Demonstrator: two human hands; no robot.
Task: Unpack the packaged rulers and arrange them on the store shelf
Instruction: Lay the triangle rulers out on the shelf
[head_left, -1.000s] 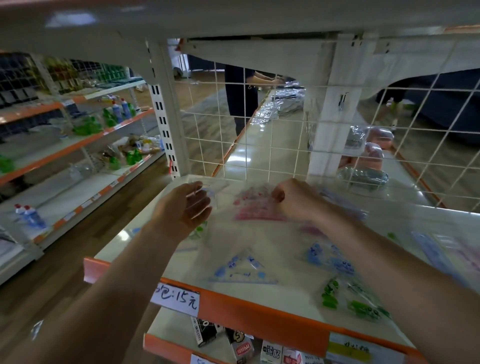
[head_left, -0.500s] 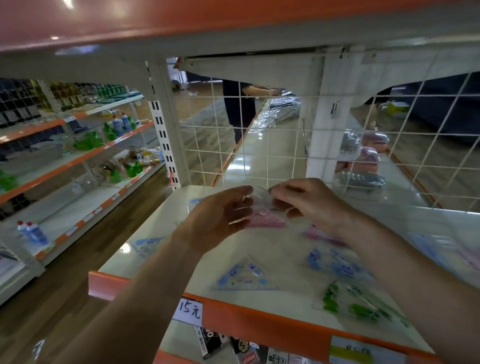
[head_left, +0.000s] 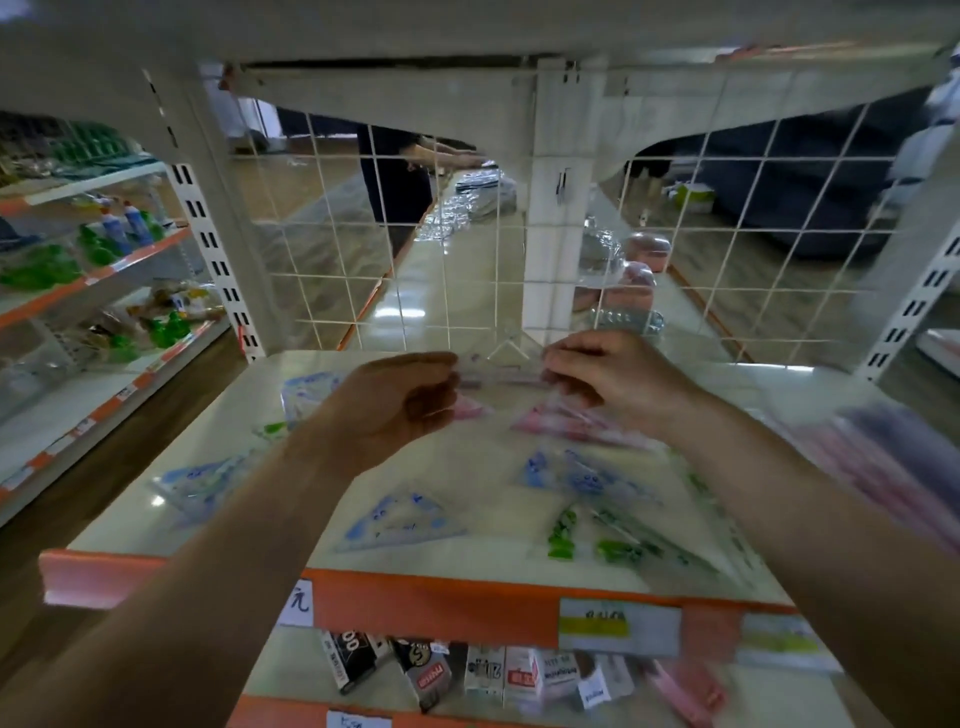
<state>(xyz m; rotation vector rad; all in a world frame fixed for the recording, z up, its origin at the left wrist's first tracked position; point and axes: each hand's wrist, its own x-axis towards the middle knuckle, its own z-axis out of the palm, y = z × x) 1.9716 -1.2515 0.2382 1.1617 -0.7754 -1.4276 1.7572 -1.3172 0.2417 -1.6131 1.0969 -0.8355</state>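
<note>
Head view, close and from above. Looks down on a white shelf with an orange front strip. Holds a clear pack up over the back of the shelf, just in front of the white wire grid. Pinches the pack's left end with the left hand, fingers curled in. Pinches the right end with the right hand, fingers curled in too. Shows a see-through triangle shape at the top of the pack, point up. Cannot tell if the pack is open.

Under the right hand, flat on the shelf: pink rulers. Nearer the front, in the middle: a blue triangle ruler. Just right of it and a bit further back: a blue ruler pack. In front of that, near the strip: a green ruler pack. Over on the left side: more blue rulers, and one more blue piece behind the left hand. Far right: a pink pile, too blurry to make out.

On the strip: a paper price tag. On the shelf below: small boxes in a row. Behind the grid: a person in dark clothes at another shelf. Off to the left: more shelves with green bottles.
</note>
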